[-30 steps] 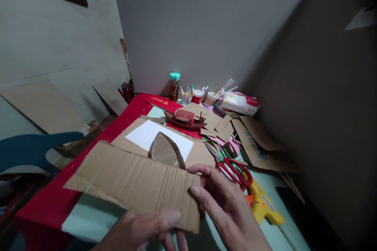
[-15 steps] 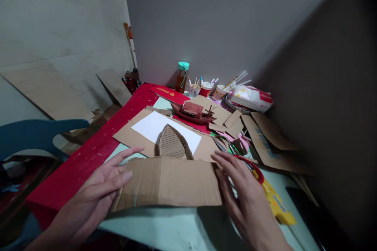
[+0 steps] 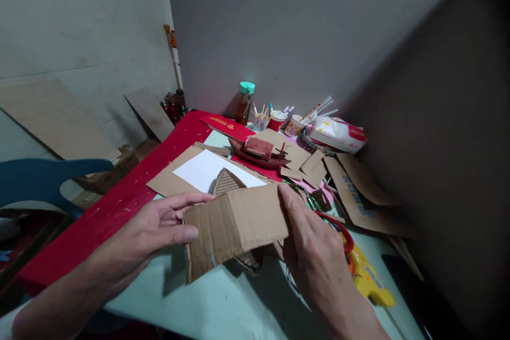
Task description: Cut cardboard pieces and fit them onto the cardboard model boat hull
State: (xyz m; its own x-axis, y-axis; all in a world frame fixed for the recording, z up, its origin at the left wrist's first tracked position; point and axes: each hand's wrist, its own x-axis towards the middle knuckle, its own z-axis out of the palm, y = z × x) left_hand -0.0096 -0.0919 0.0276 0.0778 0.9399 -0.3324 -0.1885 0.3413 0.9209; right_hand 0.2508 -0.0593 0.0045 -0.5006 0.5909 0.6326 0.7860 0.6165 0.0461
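A creased piece of cardboard point(image 3: 235, 220) is bent along its middle and held tilted above a small cardboard boat point(image 3: 227, 179). The boat's pointed, ribbed end shows beyond the piece, and part of its near end shows below; its middle is hidden. My left hand point(image 3: 159, 228) grips the left edge, thumb in front and fingers along the top. At the opposite edge, my right hand point(image 3: 308, 239) presses its fingers against the piece. Behind them, a reddish-brown model boat point(image 3: 258, 153) with a canopy stands on the table.
White paper point(image 3: 195, 170) lies on flat cardboard point(image 3: 159, 183) beyond my hands. A yellow glue gun point(image 3: 370, 279) and red-handled scissors point(image 3: 346, 234) are at the right. Along the wall stand a bottle point(image 3: 244, 103), paper cups point(image 3: 294, 126) and a tissue pack point(image 3: 338, 135). A blue chair point(image 3: 51, 172) stands left.
The cardboard piece has tilted, its right side rising and its left side dropping, and it is bent more sharply. My left hand has moved right; my right hand has closed on the far edge.
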